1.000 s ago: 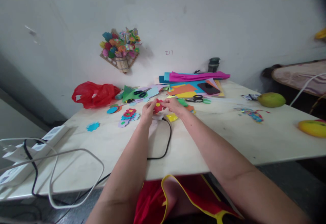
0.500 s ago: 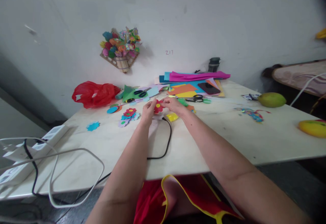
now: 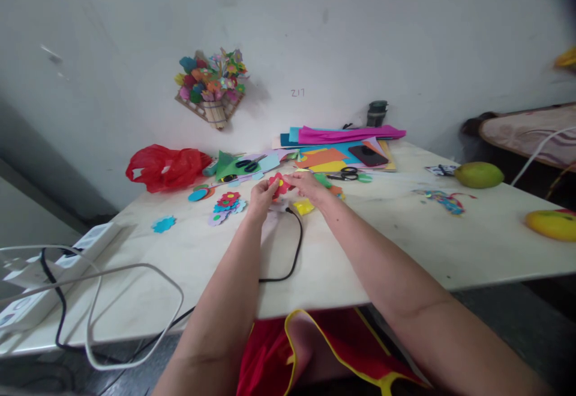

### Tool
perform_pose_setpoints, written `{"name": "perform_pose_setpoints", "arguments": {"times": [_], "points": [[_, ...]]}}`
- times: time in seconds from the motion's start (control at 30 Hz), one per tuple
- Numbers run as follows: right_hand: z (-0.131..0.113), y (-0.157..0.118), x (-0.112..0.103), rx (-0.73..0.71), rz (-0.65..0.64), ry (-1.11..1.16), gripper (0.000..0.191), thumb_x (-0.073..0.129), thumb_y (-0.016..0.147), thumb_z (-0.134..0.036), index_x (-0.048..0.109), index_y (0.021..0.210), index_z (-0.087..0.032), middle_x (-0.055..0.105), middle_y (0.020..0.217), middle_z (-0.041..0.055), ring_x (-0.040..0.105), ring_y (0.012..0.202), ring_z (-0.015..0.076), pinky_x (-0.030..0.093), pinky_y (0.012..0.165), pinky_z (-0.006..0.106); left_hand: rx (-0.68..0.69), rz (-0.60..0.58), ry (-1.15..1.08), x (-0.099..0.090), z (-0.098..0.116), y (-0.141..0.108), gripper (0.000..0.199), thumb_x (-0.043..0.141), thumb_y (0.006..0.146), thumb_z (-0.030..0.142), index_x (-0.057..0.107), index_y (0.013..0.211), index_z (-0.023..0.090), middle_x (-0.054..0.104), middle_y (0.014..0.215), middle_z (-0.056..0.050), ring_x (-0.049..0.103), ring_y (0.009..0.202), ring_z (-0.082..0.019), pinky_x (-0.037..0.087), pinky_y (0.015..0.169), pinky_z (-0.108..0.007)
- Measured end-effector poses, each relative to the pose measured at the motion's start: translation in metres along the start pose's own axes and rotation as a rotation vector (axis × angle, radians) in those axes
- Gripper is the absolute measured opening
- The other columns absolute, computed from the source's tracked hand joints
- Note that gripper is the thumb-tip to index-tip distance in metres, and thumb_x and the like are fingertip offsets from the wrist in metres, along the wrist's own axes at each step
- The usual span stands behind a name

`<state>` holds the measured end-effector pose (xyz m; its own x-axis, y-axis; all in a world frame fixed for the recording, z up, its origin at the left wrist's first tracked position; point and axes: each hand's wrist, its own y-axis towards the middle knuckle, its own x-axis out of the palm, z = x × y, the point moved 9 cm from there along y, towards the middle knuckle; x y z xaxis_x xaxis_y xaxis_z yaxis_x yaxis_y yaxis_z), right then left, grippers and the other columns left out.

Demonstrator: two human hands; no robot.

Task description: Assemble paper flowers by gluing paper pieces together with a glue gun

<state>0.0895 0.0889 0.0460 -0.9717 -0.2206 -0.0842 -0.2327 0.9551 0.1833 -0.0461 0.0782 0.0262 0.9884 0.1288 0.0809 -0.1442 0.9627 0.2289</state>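
Between my two hands, just above the table (image 3: 342, 264), is a red paper flower (image 3: 282, 185) with a yellow centre. My left hand (image 3: 261, 196) pinches its left edge, thumb on the front. Fingers of my right hand (image 3: 308, 183) are closed on its upper right side. Left of my hands lies a small pile of cut paper flowers (image 3: 228, 201) in red, blue and lilac. A yellow piece (image 3: 304, 207) and the end of a black cable (image 3: 299, 237) lie just below my right hand.
Scissors (image 3: 348, 174), a phone (image 3: 368, 155) and coloured sheets (image 3: 321, 159) lie toward the back. A red plastic bag (image 3: 168, 168) and a blue flower (image 3: 164, 224) are at left, near a power strip (image 3: 96, 240) with looping cables. Mangoes (image 3: 479, 174) sit at right.
The red flower has turned slightly in my fingers, and my left thumb now lies further over its front. Both hands stay in nearly the same place.
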Motion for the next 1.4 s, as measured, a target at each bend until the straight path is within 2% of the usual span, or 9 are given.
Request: {"name": "perform_pose_setpoints", "arguments": {"times": [0.23,0.5,0.67,0.83,1.13,1.4], "points": [[0.008,0.001,-0.003,0.058,0.042,0.052,0.022,0.064,0.065,-0.036,0.058,0.063,-0.015,0.056,0.060,-0.0012,0.042,0.057,0.0088,0.030,0.054,0.024,0.009,-0.031,0.040,0.002,-0.003,0.002,0.044,0.077,0.057,0.054,0.057,0.062,0.014,0.057,0.053,0.000,0.048,0.045,-0.008,0.035,0.043,-0.020],[0.004,0.002,-0.002,0.030,0.050,0.092,0.026,0.068,0.063,-0.039,0.055,0.060,-0.016,0.054,0.059,-0.0016,0.045,0.059,0.0102,0.031,0.054,0.024,-0.010,-0.020,0.010,0.003,0.004,-0.004,0.049,0.068,0.065,0.063,0.060,0.069,0.014,0.061,0.061,-0.002,0.056,0.055,-0.011,0.046,0.054,-0.022],[0.004,0.002,-0.003,0.015,0.048,0.030,0.023,0.064,0.066,-0.036,0.054,0.059,-0.016,0.050,0.058,-0.0035,0.043,0.059,0.0094,0.031,0.055,0.024,-0.011,-0.032,-0.016,0.005,0.005,-0.005,0.048,0.075,0.059,0.058,0.055,0.061,0.015,0.057,0.055,0.000,0.051,0.049,-0.009,0.042,0.047,-0.020],[0.004,0.003,-0.002,0.004,0.049,0.010,0.022,0.063,0.066,-0.035,0.055,0.059,-0.016,0.049,0.056,-0.0038,0.042,0.057,0.0091,0.031,0.055,0.024,0.002,-0.040,0.005,0.006,0.006,-0.005,0.046,0.076,0.058,0.056,0.055,0.062,0.015,0.056,0.053,0.000,0.048,0.045,-0.008,0.037,0.041,-0.020],[0.001,0.002,-0.004,0.004,0.072,0.031,0.023,0.063,0.065,-0.035,0.052,0.058,-0.017,0.047,0.056,-0.0041,0.042,0.058,0.0098,0.031,0.056,0.025,0.002,-0.018,0.006,0.004,0.008,-0.005,0.050,0.068,0.064,0.064,0.056,0.065,0.015,0.056,0.055,0.000,0.052,0.049,-0.010,0.042,0.047,-0.021],[0.001,0.003,-0.003,-0.007,0.061,0.011,0.021,0.062,0.064,-0.035,0.054,0.058,-0.016,0.050,0.057,-0.0029,0.042,0.058,0.0095,0.030,0.054,0.024,0.018,-0.007,0.044,0.004,0.008,-0.006,0.043,0.075,0.062,0.052,0.051,0.058,0.016,0.054,0.050,0.001,0.046,0.043,-0.008,0.035,0.041,-0.019]]}}
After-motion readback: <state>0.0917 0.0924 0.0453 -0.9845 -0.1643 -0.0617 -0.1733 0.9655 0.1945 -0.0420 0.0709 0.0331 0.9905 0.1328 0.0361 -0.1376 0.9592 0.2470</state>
